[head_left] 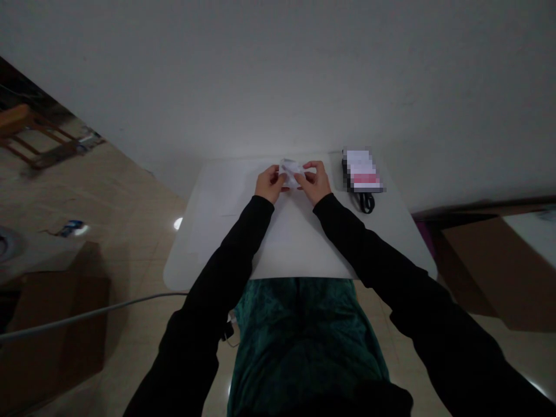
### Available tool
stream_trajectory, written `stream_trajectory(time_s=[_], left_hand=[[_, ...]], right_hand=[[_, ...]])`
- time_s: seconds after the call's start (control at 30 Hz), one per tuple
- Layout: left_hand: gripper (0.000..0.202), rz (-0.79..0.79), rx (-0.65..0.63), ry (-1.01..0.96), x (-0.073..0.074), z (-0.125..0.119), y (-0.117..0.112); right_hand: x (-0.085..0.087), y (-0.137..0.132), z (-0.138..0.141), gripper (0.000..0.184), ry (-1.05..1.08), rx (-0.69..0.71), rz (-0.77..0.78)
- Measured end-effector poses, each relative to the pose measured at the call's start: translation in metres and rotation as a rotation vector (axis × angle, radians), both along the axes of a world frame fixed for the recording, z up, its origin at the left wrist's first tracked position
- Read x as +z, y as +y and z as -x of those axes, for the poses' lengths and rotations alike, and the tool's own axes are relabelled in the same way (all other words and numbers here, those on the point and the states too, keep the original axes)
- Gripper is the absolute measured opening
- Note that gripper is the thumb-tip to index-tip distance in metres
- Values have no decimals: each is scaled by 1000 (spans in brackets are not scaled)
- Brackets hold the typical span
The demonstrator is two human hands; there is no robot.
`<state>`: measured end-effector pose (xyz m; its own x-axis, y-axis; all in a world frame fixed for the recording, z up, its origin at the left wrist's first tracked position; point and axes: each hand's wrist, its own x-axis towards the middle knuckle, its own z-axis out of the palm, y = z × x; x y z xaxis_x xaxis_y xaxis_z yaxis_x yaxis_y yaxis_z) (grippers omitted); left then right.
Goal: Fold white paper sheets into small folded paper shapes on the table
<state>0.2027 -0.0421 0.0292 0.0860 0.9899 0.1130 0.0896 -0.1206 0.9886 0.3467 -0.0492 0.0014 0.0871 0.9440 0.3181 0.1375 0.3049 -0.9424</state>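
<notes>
Over a white table [304, 249], left hand [269, 183] and right hand [317, 183] pinch a crumpled white sheet [289, 169] from opposite sides, likely for steadiness; a blurred item [361, 168] lies table-right.

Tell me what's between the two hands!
A crumpled white paper, touched by both the left hand and right hand, shows there in the head view.
</notes>
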Motion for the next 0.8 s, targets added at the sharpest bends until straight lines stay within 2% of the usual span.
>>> stream_trajectory(time_s=[0.1,0.27,0.47,0.57,0.67,0.73,0.8], left_hand=[[12,-106,33,159,-1,3,2],[13,-224,-28,458,5,2,-2],[21,-305,4,494,8,0,-11],[25,-471,73,549,11,3,-16],[15,-676,150,583,14,6,-19],[10,-809,182,578,15,8,-20],[14,-931,207,574,16,9,-20]], right_hand=[[-2,1,2,36,89,-28,42],[-2,5,-5,21,-91,-96,-65],[13,-6,-8,19,-182,-131,-226],[21,-14,-8,17,-290,-174,-389],[26,-20,-9,18,-376,-191,-541],[28,-24,-10,21,-390,-206,-615],[29,-26,-11,22,-411,-233,-657]])
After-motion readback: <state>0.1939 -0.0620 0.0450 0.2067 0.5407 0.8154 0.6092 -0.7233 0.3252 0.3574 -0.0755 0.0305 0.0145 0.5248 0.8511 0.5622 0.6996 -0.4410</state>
